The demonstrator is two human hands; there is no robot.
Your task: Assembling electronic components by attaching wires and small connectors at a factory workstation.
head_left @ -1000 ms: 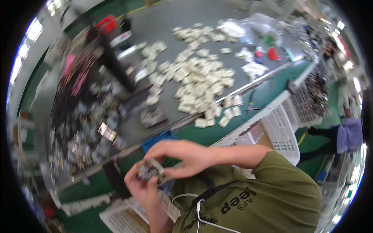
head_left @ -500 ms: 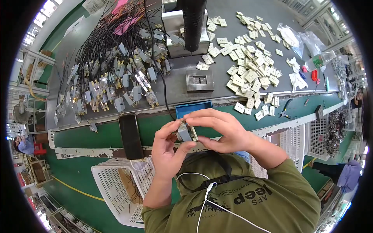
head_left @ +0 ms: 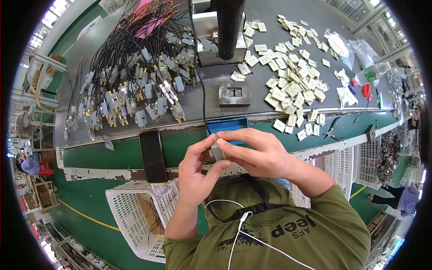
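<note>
Between both hands, just in front of the bench edge, I hold a small grey plastic block (head_left: 217,150) with a black wire running up from it. My left hand (head_left: 194,175) pinches its left side, thumb below and fingers above. The fingertips of my right hand (head_left: 263,154) press on its top and right side. My fingers cover much of the block, so its right face is hidden. Right behind the hands is a blue tray (head_left: 240,123), partly covered by my fingers. Beyond it, a metal fixture block (head_left: 234,93) with a slot lies on the grey bench top.
Many grey blocks with black wires (head_left: 135,92) pile up at left. Cream slotted plates (head_left: 292,85) spread at right. A black cylinder (head_left: 226,33) stands over the fixture's far side. A phone (head_left: 152,156), pliers (head_left: 333,128) and a bottle (head_left: 372,73) lie around; a white basket (head_left: 130,216) stands below.
The block has turned in my fingers: its cream-edged side showed before and is now covered. My right fingers have closed in over it. The view has shifted slightly.
</note>
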